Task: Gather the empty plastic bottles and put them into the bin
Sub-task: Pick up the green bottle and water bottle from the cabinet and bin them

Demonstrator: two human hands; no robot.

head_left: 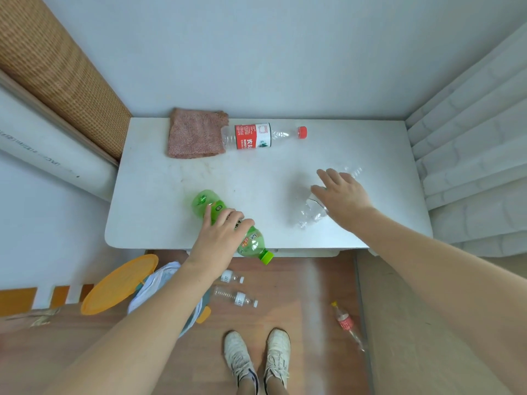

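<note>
A green bottle (204,202) with a green cap lies near the front edge of the white table (154,212). My left hand (224,236) is closed over its middle. To the right lies a clear bottle (312,213); my right hand (343,196) rests flat over it with fingers spread. At the back of the table is a red-labelled bottle (256,136) with a red cap, lying on its side. On the floor are two clear bottles (231,277) (238,299) and a small yellow-capped bottle (345,322). The bin (164,276), lined with a white bag, stands under my left arm, its orange lid (119,283) flipped open.
A pink-brown towel (196,134) lies at the back left of the table, touching the red-labelled bottle. Walls close the table in behind, and stacked white mattresses (470,166) on the right. My feet in white shoes (256,357) stand on the wooden floor.
</note>
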